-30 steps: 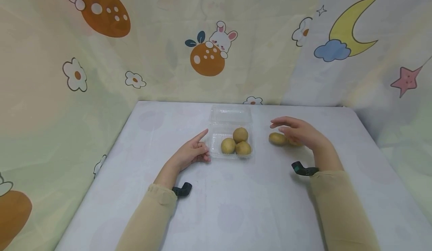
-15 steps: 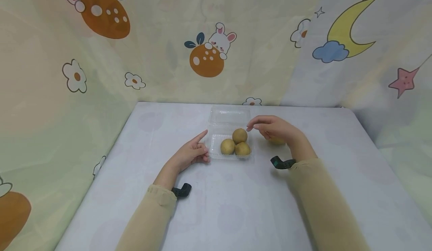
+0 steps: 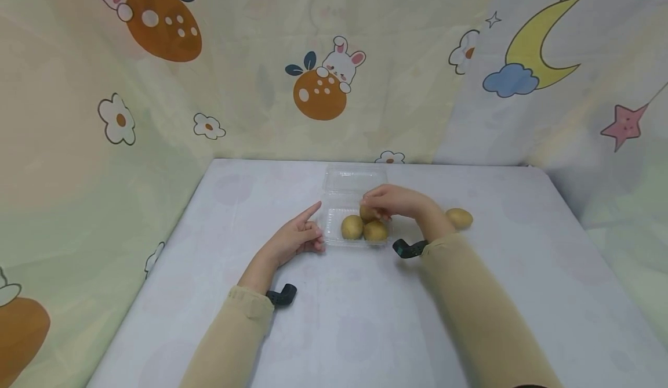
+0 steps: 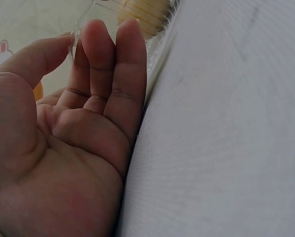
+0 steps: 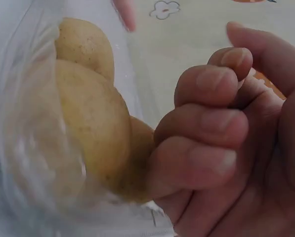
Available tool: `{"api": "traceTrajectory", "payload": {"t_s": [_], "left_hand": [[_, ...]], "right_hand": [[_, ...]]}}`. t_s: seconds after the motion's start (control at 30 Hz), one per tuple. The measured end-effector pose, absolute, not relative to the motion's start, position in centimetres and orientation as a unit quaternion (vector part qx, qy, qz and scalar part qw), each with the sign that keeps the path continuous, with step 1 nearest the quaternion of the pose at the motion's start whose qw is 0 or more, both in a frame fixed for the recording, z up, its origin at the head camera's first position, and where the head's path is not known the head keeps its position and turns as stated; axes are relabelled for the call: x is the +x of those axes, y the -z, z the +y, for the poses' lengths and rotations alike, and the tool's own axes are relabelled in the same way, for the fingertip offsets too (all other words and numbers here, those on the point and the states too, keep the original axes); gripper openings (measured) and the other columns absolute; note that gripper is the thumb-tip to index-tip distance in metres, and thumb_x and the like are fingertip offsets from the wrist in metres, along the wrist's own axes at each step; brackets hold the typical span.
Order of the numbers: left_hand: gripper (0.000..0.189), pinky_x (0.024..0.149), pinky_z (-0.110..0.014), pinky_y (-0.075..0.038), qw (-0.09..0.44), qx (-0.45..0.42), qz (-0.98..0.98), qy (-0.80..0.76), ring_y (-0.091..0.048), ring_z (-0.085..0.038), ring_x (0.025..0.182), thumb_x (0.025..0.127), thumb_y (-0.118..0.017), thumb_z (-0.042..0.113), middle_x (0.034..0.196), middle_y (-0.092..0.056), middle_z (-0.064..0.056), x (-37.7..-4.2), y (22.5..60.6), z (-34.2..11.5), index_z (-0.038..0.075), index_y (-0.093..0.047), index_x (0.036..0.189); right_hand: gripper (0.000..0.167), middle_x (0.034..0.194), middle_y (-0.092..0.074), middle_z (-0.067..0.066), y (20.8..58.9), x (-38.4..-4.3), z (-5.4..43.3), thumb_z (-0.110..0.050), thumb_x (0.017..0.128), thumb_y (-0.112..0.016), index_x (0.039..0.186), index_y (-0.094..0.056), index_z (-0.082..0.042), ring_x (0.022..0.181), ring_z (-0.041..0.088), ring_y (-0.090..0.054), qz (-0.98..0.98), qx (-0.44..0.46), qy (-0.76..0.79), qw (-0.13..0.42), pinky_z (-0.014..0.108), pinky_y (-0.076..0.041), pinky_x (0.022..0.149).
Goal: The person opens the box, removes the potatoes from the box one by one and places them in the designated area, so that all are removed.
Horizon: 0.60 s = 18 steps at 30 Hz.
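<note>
Evidently the R hand (image 3: 399,202) has been shifted: 1 s ago it was held over the loose potatoes right of the clear plastic box (image 3: 333,217); now it's over the box's right side. Its fingers are loosely curled, approx. half closed, w/ the thumb apart. Nothing is seen within the palm, but whether the back potato (image 3: 367,212) in the box is touched or gripped can't be told, b/c it's partly covered.

By the move, a loose potato (image 3: 460,218) has been exposed on the table (image 3: 323,330), right of the box; a second, seen there earlier, is prob. hidden by the R wrist. Three are still counted in the box, incl. the left potato (image 3: 352,227) and front-right potato (image 3: 376,231), so for the work, nothing in the box seems altered yet; only the reach has been switched to it.

No change is noted at the L hand (image 3: 289,240): it's placed at the box's left edge, index straight, w/ the rim apparently pinched by the thumb. The lid (image 3: 356,174) is folded open behind the box.

Re writing: no brand, label or text can be read on the box or potatoes.
</note>
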<state>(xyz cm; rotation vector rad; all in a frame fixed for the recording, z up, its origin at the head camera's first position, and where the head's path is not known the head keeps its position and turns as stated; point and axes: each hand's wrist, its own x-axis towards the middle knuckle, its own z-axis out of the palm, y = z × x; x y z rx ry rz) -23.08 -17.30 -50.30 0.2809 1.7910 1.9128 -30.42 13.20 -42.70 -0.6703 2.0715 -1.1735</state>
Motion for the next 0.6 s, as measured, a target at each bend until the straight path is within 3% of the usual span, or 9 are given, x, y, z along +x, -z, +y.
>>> {"api": "traceTrajectory", "payload": {"t_s": [0.13,0.3,0.43,0.6], "left_hand": [[0.079,0.085,-0.043,-0.06,0.248,0.106,0.66,-0.701,-0.067,-0.018,0.075,0.096,-0.064,0.013,0.083,-0.064,-0.005,-23.2,50.4,-17.3,0.032,-0.019,0.158],[0.078,0.085,-0.043,-0.06,0.244,0.105,0.668,-0.695,-0.067,-0.018,0.075,0.097,-0.062,0.012,0.083,-0.064,-0.005,-23.3,50.2,-17.2,0.031,-0.019,0.159],[0.077,0.085,-0.043,-0.06,0.245,0.099,0.668,-0.695,-0.067,-0.018,0.075,0.097,-0.061,0.011,0.083,-0.064,-0.005,-23.3,50.2,-17.2,0.032,-0.02,0.158],[0.076,0.085,-0.042,-0.06,0.247,0.101,0.665,-0.698,-0.067,-0.018,0.075,0.098,-0.06,0.01,0.083,-0.064,-0.005,-23.2,50.4,-17.2,0.032,-0.019,0.158]], "right_hand": [[0.046,0.058,-0.042,0.002,42.6,-30.6,12.1,-0.032,0.101,-0.053,0.069,-0.047,0.001,0.053,0.017,-0.041,0.795,-0.285,0.415,0.338,0.035,-0.036,0.053],[0.047,0.056,-0.041,0.001,42.9,-30.8,11.1,-0.031,0.102,-0.051,0.067,-0.045,-0.001,0.052,0.016,-0.039,0.79,-0.297,0.414,0.34,0.028,-0.035,0.053],[0.044,0.059,-0.042,0.0,43.5,-30.8,10.6,-0.031,0.103,-0.049,0.066,-0.045,-0.007,0.053,0.016,-0.038,0.778,-0.274,0.456,0.334,0.027,-0.032,0.052],[0.042,0.06,-0.04,0.001,44.4,-30.7,9.6,-0.026,0.104,-0.046,0.067,-0.042,-0.006,0.052,0.015,-0.036,0.716,-0.265,0.544,0.348,0.029,-0.03,0.052]]}}
